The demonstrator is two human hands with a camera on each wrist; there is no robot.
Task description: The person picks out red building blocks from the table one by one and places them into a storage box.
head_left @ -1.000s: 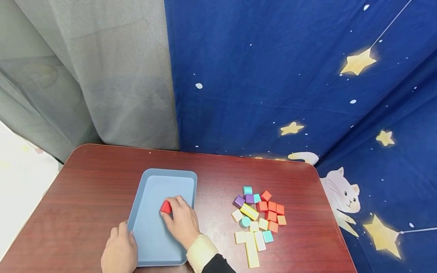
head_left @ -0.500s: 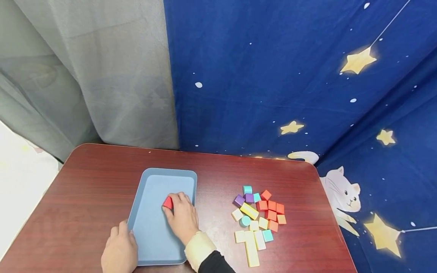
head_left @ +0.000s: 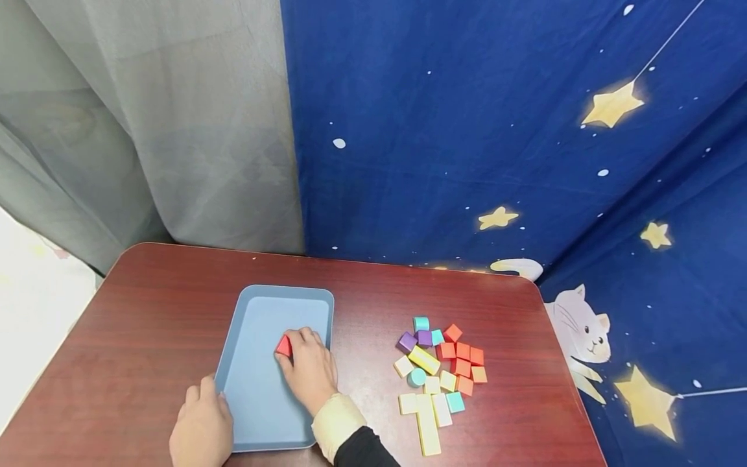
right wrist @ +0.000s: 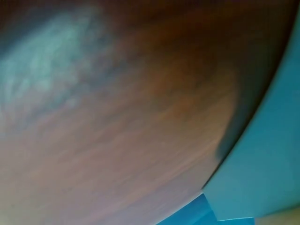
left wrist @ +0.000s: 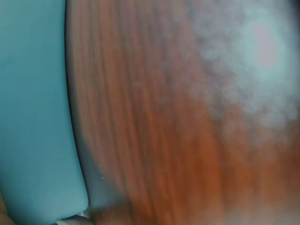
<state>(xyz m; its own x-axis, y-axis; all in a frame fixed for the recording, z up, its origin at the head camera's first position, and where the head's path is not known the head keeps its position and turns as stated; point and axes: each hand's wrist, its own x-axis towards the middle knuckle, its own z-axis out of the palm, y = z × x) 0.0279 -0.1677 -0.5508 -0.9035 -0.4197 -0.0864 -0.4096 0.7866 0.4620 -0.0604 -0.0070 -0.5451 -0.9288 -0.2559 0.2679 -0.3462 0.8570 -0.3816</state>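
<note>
In the head view, my right hand [head_left: 309, 370] reaches over the light blue tray [head_left: 262, 408] and pinches a small red block [head_left: 283, 346] between thumb and fingers. The block shows a wedge-like face near the tray's middle; whether it touches the tray floor I cannot tell. My left hand [head_left: 202, 421] lies at the tray's near left edge, fingers loosely bent, thumb side against the rim. Neither wrist view shows fingers or the red block, only blurred wood and a smooth teal surface.
Right of the tray, several loose blocks lie grouped on the brown table [head_left: 157, 324]: red cubes [head_left: 461, 367], purple blocks [head_left: 406, 342], a yellow bar [head_left: 424, 360], a teal cylinder [head_left: 417, 377] and a long pale block [head_left: 428, 425]. Curtains [head_left: 233, 130] hang behind the table.
My right hand has shifted the red block slightly toward the tray's far side and a touch to the right. The left hand has stayed at the tray edge; the head view drifted slightly.
</note>
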